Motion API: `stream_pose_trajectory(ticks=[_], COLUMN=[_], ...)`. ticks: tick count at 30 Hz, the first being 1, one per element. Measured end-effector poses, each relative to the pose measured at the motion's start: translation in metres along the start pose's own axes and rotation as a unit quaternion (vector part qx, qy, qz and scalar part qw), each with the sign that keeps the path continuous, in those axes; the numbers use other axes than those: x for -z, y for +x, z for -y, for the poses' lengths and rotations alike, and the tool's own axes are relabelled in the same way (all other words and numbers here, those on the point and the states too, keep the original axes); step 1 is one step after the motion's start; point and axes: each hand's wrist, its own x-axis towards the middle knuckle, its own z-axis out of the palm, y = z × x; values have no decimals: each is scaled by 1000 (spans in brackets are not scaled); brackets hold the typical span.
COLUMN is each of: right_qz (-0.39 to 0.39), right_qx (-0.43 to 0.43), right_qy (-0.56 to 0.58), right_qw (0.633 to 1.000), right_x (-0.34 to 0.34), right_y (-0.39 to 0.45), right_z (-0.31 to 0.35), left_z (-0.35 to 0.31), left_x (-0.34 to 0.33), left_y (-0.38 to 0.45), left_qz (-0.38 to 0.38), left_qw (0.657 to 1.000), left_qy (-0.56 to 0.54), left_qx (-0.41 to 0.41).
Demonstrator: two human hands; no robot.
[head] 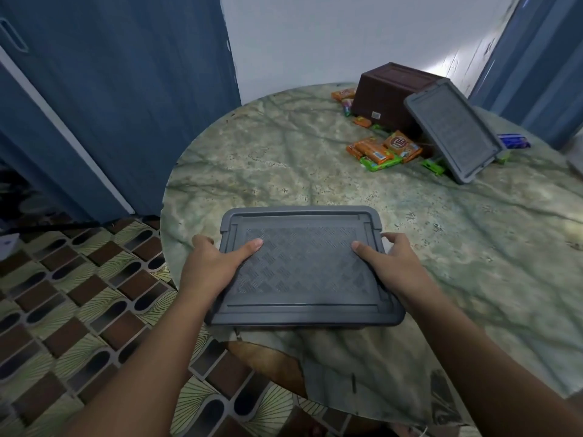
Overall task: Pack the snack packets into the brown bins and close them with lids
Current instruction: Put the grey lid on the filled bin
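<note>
A grey lid [304,263] lies flat over a bin at the near edge of the round table; the bin beneath is hidden. My left hand [214,263] grips the lid's left side, thumb on top and fingers curled over the edge. My right hand [389,263] grips its right side the same way. At the far right a brown bin [391,93] lies upside down, with a second grey lid [452,130] leaning against it. Orange and green snack packets [386,151] lie loose in front of that bin, and more orange packets [344,95] lie at its left.
The table is covered with a green marbled cloth [284,159] that hangs over the near edge. A blue packet [514,141] lies at the far right. Blue curtains [126,89] hang on the left, and a patterned tiled floor [63,294] lies below.
</note>
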Motion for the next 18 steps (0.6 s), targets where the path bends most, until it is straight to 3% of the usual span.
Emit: stream_pose_trajectory(ticks=[6, 12, 14, 18], right_qz=[15, 16, 12, 6], right_qx=[-32, -21, -22, -28], right_qy=[14, 18, 21, 16], right_qw=[999, 999, 999, 999], right_x=[3, 2, 2, 2], right_y=[4, 6, 3, -1], right_z=[-3, -7, -3, -1], left_z=[-1, -3, 2, 9], left_x=[1, -5, -11, -12], left_y=[-8, -25, -35, -37], left_qz=[-29, -120, -133, -120], left_qw=[996, 950, 938, 950], left_qy=[71, 246, 256, 217], left_qx=[-35, -152, -194, -189])
